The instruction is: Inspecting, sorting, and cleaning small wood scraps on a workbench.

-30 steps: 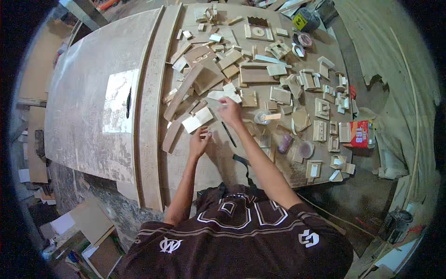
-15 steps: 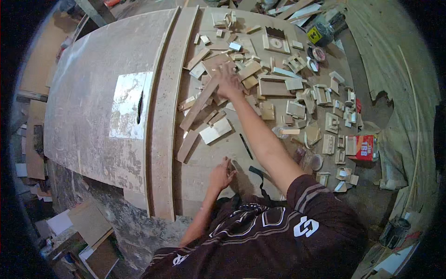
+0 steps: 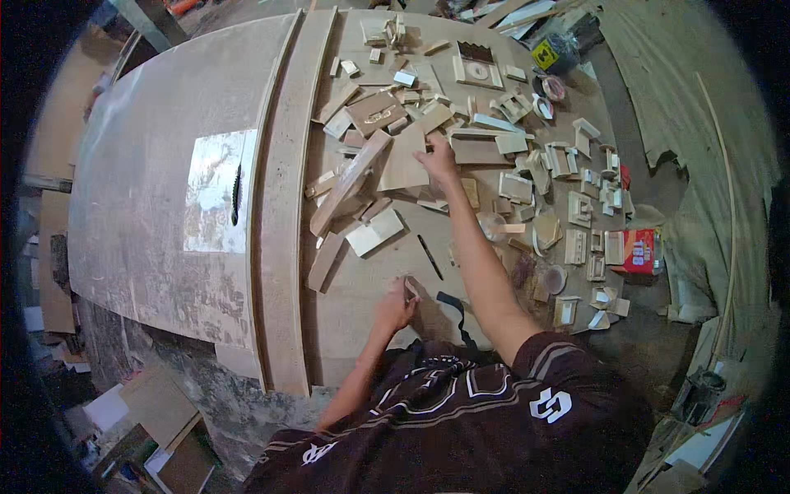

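In the middle of the scrap pile, my right hand pinches the right edge of a thin, flat wooden board, which lies tilted over other pieces. Left of that board a long wood strip rests at a slant. Closer to me, my left hand stays low over the worktop with its fingers curled together; whatever they hold, if anything, is too small to name. A pale rectangular block lies beyond it, beside a short wood strip. A dark slim pen-like tool lies between my arms.
Small wooden assemblies crowd the right side, near a red box and a clear plastic cup. A long raised board runs along the left, with a worn metallic sheet beyond it. A black strap lies near me.
My right hand has shifted slightly right and now grips the thin board, which has come up from the pile over nearby pieces. My left hand stays nearly in place.
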The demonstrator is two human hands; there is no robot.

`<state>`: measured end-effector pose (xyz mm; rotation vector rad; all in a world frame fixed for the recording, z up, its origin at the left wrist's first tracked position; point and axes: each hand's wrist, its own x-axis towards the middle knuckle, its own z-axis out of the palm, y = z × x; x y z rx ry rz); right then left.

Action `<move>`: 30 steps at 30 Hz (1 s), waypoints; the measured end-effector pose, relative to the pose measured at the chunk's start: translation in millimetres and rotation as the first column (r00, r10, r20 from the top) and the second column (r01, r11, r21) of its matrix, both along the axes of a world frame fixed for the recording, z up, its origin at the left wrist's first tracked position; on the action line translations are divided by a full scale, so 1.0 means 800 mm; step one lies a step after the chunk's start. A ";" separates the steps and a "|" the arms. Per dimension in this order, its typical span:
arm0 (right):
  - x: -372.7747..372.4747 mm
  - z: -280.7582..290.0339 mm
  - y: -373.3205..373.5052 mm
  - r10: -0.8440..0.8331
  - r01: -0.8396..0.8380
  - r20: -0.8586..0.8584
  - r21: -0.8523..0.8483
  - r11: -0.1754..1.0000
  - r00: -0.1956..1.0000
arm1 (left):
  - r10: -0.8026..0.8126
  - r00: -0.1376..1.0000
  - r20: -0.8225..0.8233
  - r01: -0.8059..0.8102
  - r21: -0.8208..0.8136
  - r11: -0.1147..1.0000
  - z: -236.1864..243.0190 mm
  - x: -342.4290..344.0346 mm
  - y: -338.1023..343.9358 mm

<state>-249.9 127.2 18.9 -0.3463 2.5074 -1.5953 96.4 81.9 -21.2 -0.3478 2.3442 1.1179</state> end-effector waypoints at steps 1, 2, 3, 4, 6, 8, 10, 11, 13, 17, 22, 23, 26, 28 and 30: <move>0.020 0.017 0.008 0.004 -0.004 0.000 -0.002 1.000 1.000 | 0.019 1.000 -0.004 -0.019 -0.001 1.000 -0.002 0.002 0.002; 0.038 0.027 0.022 -0.089 0.088 0.074 0.014 0.996 0.993 | 0.013 1.000 -0.007 -0.013 0.000 1.000 -0.005 0.004 0.007; 0.060 0.037 0.036 -0.181 0.178 0.146 0.036 0.983 0.973 | 0.032 0.998 -0.054 -0.034 -0.039 0.999 -0.007 0.007 0.011; 0.080 0.044 0.053 -0.230 0.236 0.136 -0.032 0.971 0.964 | 0.046 0.993 -0.107 -0.054 -0.075 0.996 -0.007 0.005 0.016; 0.133 0.064 0.085 -0.275 0.298 0.126 -0.238 0.924 0.953 | 0.057 0.997 0.044 -0.060 0.081 0.995 0.040 -0.016 0.001; 0.195 0.113 0.099 -0.183 0.305 0.312 -0.406 0.862 0.932 | 0.222 0.971 0.087 -0.237 0.457 0.857 0.037 -0.017 -0.014; 0.261 0.141 0.126 -0.061 0.374 0.503 -0.552 0.745 0.862 | 0.465 0.880 0.096 -0.327 0.832 0.448 0.052 -0.012 -0.007; 0.288 0.147 0.139 -0.052 0.398 0.531 -0.562 0.725 0.845 | 0.513 0.837 0.190 -0.327 0.925 0.190 0.103 -0.021 -0.010; 0.337 0.150 0.160 0.034 0.339 0.500 -0.634 0.695 0.865 | 0.558 0.829 0.044 -0.249 0.922 0.297 0.152 -0.020 -0.009; 0.410 0.165 0.187 -0.005 0.265 0.385 -0.626 0.733 0.923 | 0.529 0.848 -0.014 -0.295 0.818 0.495 0.192 -0.009 0.005; 0.446 0.187 0.230 0.082 0.160 0.310 -0.677 0.719 0.947 | 0.610 0.791 0.031 -0.309 0.882 0.357 0.211 0.029 0.035; 0.448 0.185 0.245 0.129 0.155 0.335 -0.701 0.696 0.934 | 0.609 0.793 0.026 -0.308 0.879 0.363 0.219 0.034 0.041; 0.450 0.182 0.284 0.154 0.085 0.282 -0.681 0.727 0.947 | 0.623 0.780 -0.058 -0.240 0.892 0.383 0.237 0.047 0.050; 0.456 0.186 0.299 0.115 0.005 0.172 -0.576 0.817 0.978 | 0.580 0.781 -0.232 -0.138 0.842 0.522 0.251 0.058 0.053; 0.458 0.185 0.310 0.060 -0.009 0.074 -0.557 0.831 0.996 | 0.510 0.742 -0.435 -0.027 0.742 0.670 0.264 0.067 0.060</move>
